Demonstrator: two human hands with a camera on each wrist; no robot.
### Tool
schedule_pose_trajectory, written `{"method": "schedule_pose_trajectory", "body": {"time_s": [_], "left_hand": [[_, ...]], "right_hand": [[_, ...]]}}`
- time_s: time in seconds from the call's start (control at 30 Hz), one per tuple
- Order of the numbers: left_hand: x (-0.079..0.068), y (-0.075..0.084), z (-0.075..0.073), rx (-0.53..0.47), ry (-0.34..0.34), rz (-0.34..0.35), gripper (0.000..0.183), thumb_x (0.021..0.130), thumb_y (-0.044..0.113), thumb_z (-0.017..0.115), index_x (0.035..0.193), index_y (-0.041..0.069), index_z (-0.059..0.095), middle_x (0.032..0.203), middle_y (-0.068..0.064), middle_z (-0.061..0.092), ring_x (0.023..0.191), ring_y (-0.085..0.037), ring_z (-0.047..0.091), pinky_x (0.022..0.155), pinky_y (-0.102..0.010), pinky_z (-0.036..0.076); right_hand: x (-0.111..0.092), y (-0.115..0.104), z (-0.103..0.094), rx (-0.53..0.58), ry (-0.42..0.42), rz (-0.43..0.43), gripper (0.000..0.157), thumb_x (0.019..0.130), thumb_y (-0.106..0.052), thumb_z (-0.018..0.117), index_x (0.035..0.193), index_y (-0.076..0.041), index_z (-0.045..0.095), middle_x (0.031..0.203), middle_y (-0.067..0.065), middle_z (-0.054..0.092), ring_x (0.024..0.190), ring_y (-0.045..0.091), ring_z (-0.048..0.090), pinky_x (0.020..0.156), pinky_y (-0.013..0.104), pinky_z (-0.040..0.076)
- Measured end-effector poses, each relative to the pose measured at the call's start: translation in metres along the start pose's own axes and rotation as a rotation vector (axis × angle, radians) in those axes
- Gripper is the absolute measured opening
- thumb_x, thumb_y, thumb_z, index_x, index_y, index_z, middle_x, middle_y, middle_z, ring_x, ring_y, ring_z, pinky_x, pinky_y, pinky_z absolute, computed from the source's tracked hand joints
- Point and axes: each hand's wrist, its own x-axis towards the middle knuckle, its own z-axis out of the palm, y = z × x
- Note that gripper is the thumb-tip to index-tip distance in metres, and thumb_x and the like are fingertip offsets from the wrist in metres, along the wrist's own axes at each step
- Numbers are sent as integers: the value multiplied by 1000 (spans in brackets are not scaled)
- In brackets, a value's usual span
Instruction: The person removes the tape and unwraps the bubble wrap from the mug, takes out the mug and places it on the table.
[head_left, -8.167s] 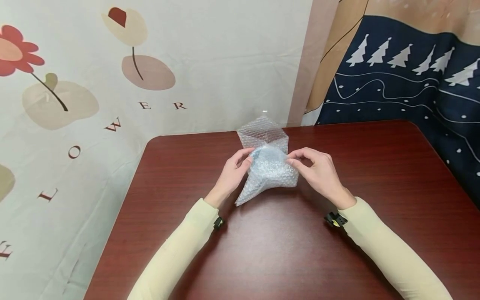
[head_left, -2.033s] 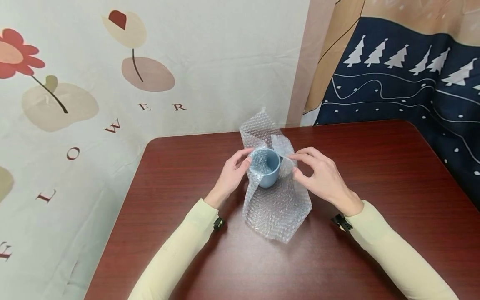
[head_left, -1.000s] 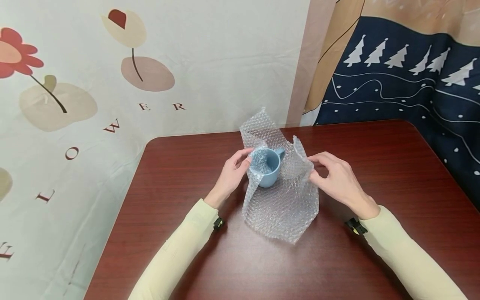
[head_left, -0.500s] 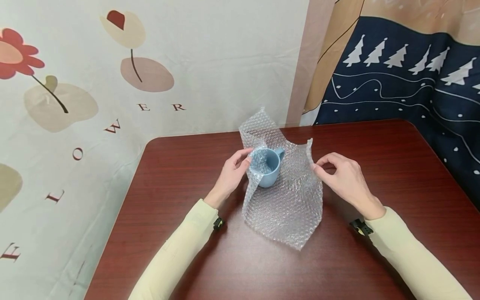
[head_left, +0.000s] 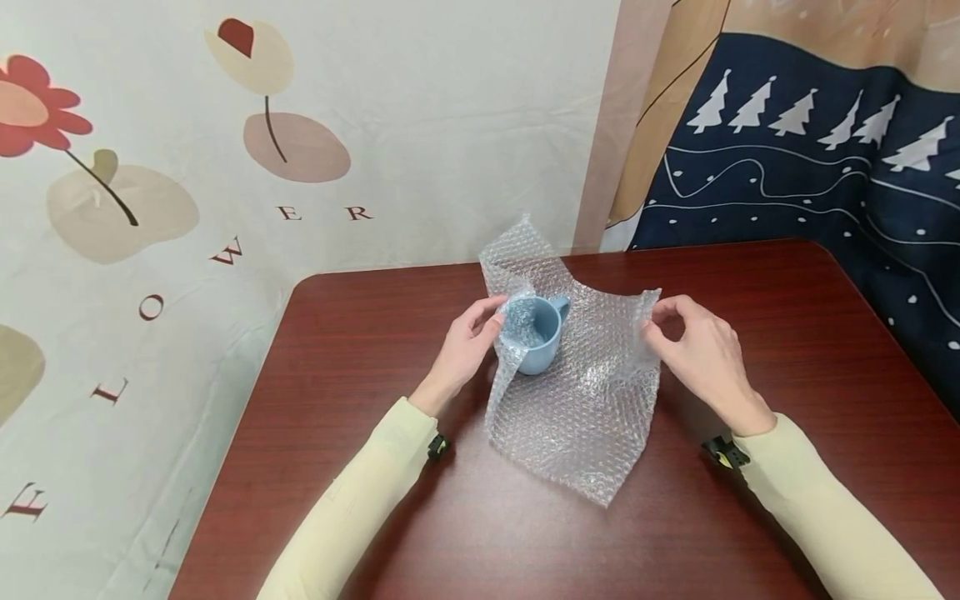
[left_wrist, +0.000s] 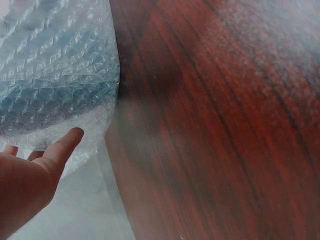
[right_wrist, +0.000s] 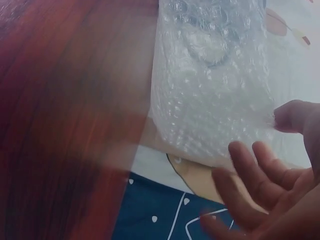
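Atop bubble wrap (head_left: 585,417) on the surface (head_left: 345,375), blue mug (head_left: 540,358) stands partly bared, my right grip (head_left: 705,354) having just drawn the pinched edge outward, left grip (head_left: 467,350) clasping mug through wrap.

Mug (head_left: 542,357) light blue; bubble wrap (head_left: 573,421) clear, bubble-dotted; table (head_left: 337,350) reddish-brown, dark-grained; cloth (head_left: 787,183) navy, white tree print

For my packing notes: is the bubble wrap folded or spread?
Partly spread: the bubble wrap lies opened out towards the right hand, but its left side folds over the blue mug.
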Motion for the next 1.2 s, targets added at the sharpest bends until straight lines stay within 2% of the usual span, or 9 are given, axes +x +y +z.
{"method": "schedule_pose_trajectory", "body": {"time_s": [0.1,0.2,0.5,0.67,0.77,0.97,1.1,1.2], "left_hand": [[0,0,0,3,1,-1,37,108,9,54,144,3,58,147,-14,57,138,-25,51,113,-44,42],[0,-1,0,3,2,0,37,108,9,54,144,2,58,147,-14,57,138,-25,51,114,-44,42],[1,-1,0,-11,-1,4,36,108,10,54,143,2,58,146,-15,58,137,-26,53,112,-43,43],[1,-1,0,-9,-3,6,37,108,11,53,143,0,58,146,-17,57,138,-27,52,113,-44,41],[1,-2,0,-9,-3,7,37,108,10,54,143,1,58,147,-16,57,138,-27,51,113,-44,42],[1,-4,-1,-11,-8,12,37,108,9,54,144,2,58,147,-15,57,138,-25,52,113,-43,42],[2,-6,-1,-7,-11,21,37,108,8,54,144,1,57,147,-16,57,138,-26,52,113,-44,42],[3,-6,-1,-2,-13,26,37,108,9,53,144,2,57,146,-15,57,137,-26,52,112,-43,43]], "right_hand": [[2,3,-3,-12,8,23,31,95,-23,66,119,-2,67,114,20,69,102,40,58,84,59,46],[4,6,-5,-18,17,40,32,95,-22,66,118,0,66,115,24,68,113,46,53,91,64,42],[6,15,-7,-99,-15,85,24,90,-18,64,105,1,67,103,29,70,112,50,52,90,65,42],[5,21,-9,-119,-47,106,23,92,-20,63,100,1,69,98,26,70,106,49,52,89,62,42],[4,26,-11,-132,-54,107,26,95,-23,60,96,0,71,87,22,70,100,47,54,86,61,43],[5,35,-14,-186,-78,92,31,97,-27,60,92,1,73,63,7,62,78,37,54,67,50,44],[5,40,-16,-218,-102,65,24,94,-21,62,90,1,73,58,3,55,66,29,50,55,40,39],[4,44,-16,-246,-115,39,18,91,-16,65,88,0,73,60,3,58,62,26,50,50,36,38]]}}
